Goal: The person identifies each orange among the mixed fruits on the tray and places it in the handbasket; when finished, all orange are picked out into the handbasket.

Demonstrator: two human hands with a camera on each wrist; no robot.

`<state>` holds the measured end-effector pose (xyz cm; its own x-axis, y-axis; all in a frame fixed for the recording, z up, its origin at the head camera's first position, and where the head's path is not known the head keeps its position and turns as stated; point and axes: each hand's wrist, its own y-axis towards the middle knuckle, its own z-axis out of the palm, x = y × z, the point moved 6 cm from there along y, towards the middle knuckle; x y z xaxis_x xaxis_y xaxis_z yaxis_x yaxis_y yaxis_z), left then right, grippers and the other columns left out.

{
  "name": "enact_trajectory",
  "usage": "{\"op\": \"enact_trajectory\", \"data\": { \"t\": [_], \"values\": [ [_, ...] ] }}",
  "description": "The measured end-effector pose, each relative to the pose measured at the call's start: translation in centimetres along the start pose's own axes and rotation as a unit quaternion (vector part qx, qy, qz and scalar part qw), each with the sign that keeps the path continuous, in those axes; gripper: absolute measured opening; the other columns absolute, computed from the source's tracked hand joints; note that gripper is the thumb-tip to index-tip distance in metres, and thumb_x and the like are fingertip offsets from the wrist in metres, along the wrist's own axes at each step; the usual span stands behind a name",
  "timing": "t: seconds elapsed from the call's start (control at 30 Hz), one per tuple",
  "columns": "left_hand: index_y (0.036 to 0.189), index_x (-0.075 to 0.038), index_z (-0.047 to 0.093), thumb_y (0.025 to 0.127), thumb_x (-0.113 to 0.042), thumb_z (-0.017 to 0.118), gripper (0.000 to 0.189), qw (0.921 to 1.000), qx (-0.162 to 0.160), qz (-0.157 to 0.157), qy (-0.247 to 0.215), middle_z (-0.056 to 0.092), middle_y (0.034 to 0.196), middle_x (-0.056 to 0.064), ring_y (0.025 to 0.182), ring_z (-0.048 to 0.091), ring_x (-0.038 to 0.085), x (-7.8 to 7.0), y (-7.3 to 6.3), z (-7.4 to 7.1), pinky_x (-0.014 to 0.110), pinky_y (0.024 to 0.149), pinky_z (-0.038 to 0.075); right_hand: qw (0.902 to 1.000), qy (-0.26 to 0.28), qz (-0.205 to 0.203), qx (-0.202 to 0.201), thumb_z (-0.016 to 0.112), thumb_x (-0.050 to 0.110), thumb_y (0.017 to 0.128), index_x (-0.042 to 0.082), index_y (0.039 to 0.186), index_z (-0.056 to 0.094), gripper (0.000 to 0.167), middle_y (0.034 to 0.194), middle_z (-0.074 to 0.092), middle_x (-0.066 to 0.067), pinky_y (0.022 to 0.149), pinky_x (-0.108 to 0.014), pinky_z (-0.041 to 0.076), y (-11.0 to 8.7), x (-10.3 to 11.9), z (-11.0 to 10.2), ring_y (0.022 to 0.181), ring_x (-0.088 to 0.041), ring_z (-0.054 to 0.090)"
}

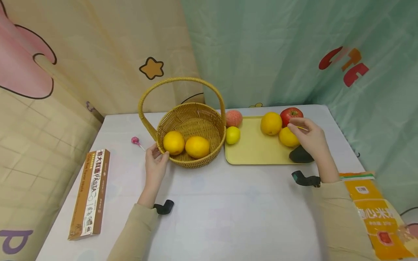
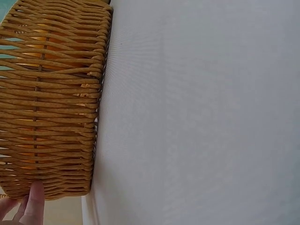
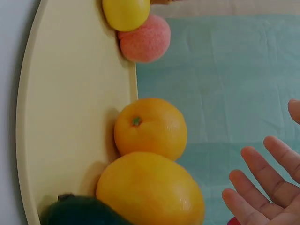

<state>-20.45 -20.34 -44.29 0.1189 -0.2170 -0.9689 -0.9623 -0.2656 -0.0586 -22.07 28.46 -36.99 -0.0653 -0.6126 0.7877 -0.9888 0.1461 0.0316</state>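
Note:
At the left front of the wicker basket, my left hand grips the rim. In the left wrist view its thumb lies against the woven wall. Inside the basket are an orange and an oblong yellow-orange fruit. My right hand holds nothing, its fingers spread in the right wrist view. It hovers over the right end of the yellow tray, near a red apple, another oblong yellow-orange fruit and a dark green avocado. An orange lies beside them.
A pink peach and a small yellow fruit sit at the tray's left end, close to the basket. Left of the basket lie a lollipop and a pasta box. An orange food bag is at the right.

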Motion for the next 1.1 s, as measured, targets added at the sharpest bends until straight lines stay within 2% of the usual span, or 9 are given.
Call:
{"op": "enact_trajectory", "data": {
  "t": [0.23, 0.53, 0.7, 0.83, 1.1],
  "values": [
    [0.148, 0.002, 0.028, 0.096, -0.01, 0.057, 0.06, 1.0, 0.003, 0.002, 0.0, 0.038, 0.146, 0.022, 0.132, 0.043, 0.029, -0.1, 0.0, -0.1, 0.042, 0.109, 0.044, 0.9984, -0.017, 0.054, 0.005, 0.052, 0.056, 0.095, 0.007, 0.146, 0.043, 0.071, 0.149, 0.043, -0.021, 0.114, -0.056, 0.034, 0.6, -2.1, -1.4, 0.138, -0.038, 0.037],
    [0.148, 0.001, 0.028, 0.096, -0.011, 0.057, 0.061, 1.0, 0.001, -0.004, -0.002, 0.038, 0.146, 0.021, 0.132, 0.043, 0.028, 0.1, 0.1, -0.1, 0.042, 0.108, 0.045, 0.9978, -0.038, 0.043, 0.033, 0.057, 0.049, 0.096, 0.001, 0.145, 0.041, 0.071, 0.148, 0.041, -0.027, 0.116, -0.059, 0.029, 1.5, -3.1, -1.0, 0.137, -0.043, 0.033],
    [0.148, 0.001, 0.027, 0.097, -0.012, 0.057, 0.061, 1.0, 0.003, -0.007, -0.004, 0.038, 0.146, 0.021, 0.132, 0.042, 0.029, 0.1, 0.1, -0.2, 0.042, 0.11, 0.044, 0.9926, -0.083, 0.048, 0.075, 0.057, 0.051, 0.095, 0.0, 0.148, 0.036, 0.077, 0.152, 0.031, -0.031, 0.112, -0.065, 0.03, 2.2, -4.1, -0.1, 0.134, -0.049, 0.03],
    [0.149, 0.0, 0.026, 0.096, -0.013, 0.057, 0.062, 0.9999, 0.005, -0.008, -0.006, 0.037, 0.147, 0.021, 0.132, 0.042, 0.029, 0.0, 0.1, -0.1, 0.041, 0.11, 0.044, 0.9876, -0.104, 0.054, 0.105, 0.058, 0.053, 0.093, -0.001, 0.151, 0.029, 0.084, 0.155, 0.022, -0.034, 0.112, -0.069, 0.025, 2.5, -4.8, 0.3, 0.134, -0.052, 0.025],
    [0.15, -0.001, 0.026, 0.097, -0.014, 0.057, 0.063, 0.9999, 0.006, -0.01, -0.008, 0.037, 0.147, 0.019, 0.132, 0.042, 0.027, 0.0, 0.0, -0.1, 0.038, 0.108, 0.045, 0.9819, -0.117, 0.067, 0.133, 0.065, 0.048, 0.091, -0.001, 0.154, 0.018, 0.093, 0.155, 0.017, -0.035, 0.112, -0.072, 0.021, 2.7, -5.3, 0.7, 0.134, -0.052, 0.022]
  ]
}}
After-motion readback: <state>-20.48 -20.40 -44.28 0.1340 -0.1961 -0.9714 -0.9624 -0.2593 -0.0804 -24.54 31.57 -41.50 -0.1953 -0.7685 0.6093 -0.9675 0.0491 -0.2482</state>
